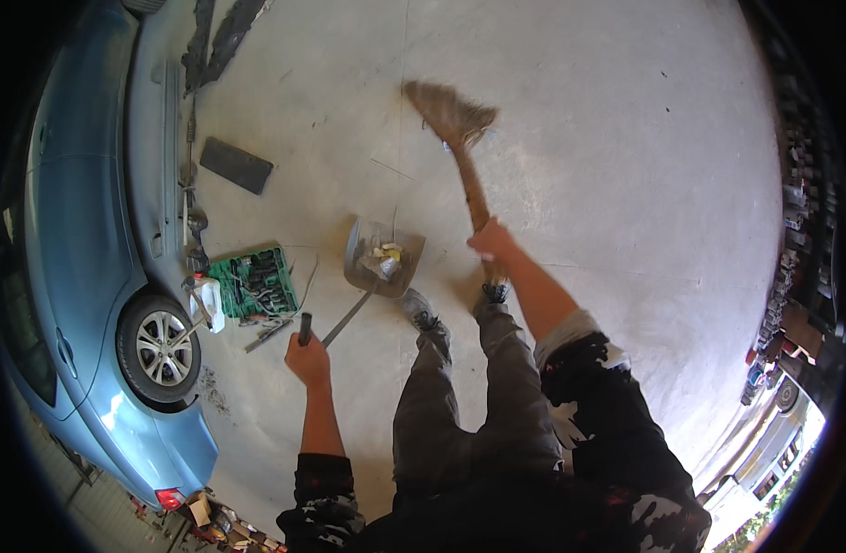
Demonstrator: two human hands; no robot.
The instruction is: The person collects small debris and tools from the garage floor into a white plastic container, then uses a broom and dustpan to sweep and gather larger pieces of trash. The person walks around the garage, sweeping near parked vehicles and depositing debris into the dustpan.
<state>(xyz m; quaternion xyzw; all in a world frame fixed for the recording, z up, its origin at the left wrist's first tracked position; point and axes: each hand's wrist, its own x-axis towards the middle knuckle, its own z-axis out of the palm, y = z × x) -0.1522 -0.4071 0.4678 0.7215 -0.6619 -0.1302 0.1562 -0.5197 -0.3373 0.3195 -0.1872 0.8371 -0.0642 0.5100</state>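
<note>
Close by, my left hand has its grip wrapped around the dark top of the dustpan handle, arm stretched forward and low, the grey pan sitting on the concrete floor just past my shoe with scraps in it; it looks light and stiff. Further out, my right hand grips the broom mid-stick, arm extended. Its soft bristles lie beyond the pan, and that light stick is best held midway.

A blue car and a green socket tray sit left of the left hand, with a dark flat mat farther up the concrete floor.
</note>
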